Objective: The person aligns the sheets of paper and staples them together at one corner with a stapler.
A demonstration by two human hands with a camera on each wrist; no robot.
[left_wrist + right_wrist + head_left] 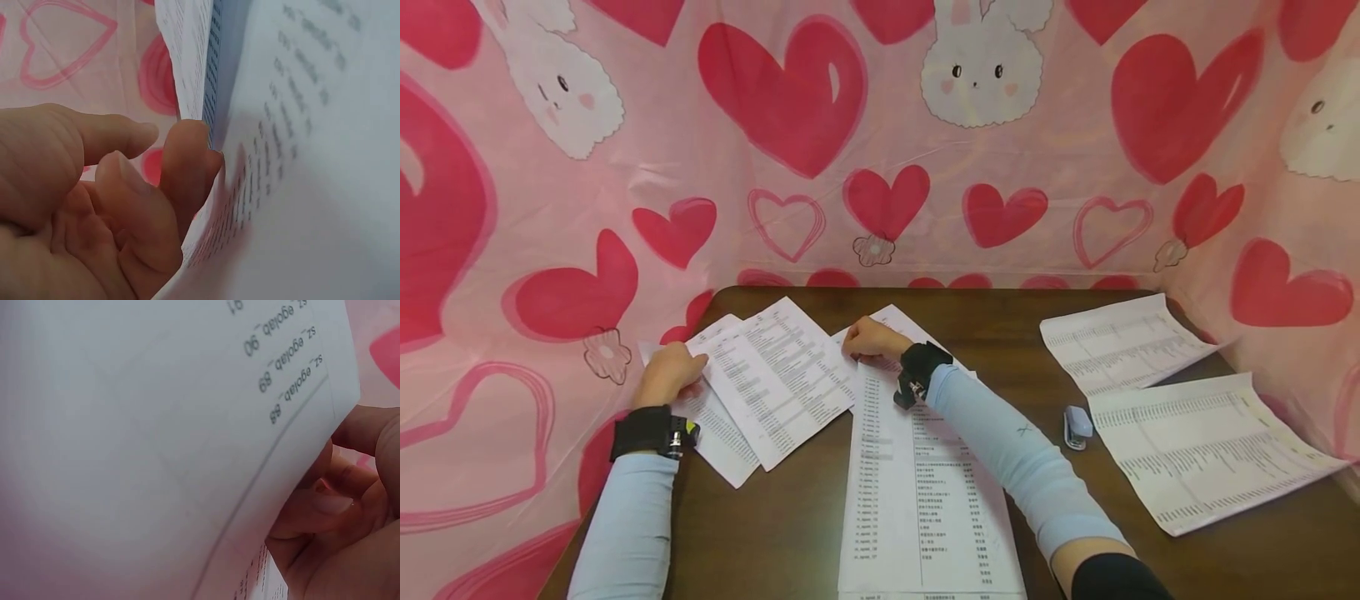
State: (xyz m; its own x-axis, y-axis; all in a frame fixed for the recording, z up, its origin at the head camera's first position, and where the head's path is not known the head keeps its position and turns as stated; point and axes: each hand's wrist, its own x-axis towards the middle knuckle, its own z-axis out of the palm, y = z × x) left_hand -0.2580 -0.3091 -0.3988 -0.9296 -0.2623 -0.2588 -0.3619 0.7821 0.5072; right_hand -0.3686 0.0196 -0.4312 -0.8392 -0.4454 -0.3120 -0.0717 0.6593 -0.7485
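My left hand (670,372) is at the left end of several fanned printed sheets (782,375). In the left wrist view, its loosely bent fingers (184,162) touch a sheet's edge, while the thumb stands apart from the paper. At the top of a long printed list (940,508), my right hand (874,340) pinches the upper edge. Up close in the right wrist view, a bowed page (156,456) with numbered lines hides part of the right hand's fingers (319,509). More paper sticks out behind that hand.
On the right of the brown table (760,533), a small pale stapler (1077,427) stands beside two creased printed sheets, one farther back (1120,342) and one nearer (1202,450). A pink curtain (880,133) with hearts and rabbits encloses the back and sides.
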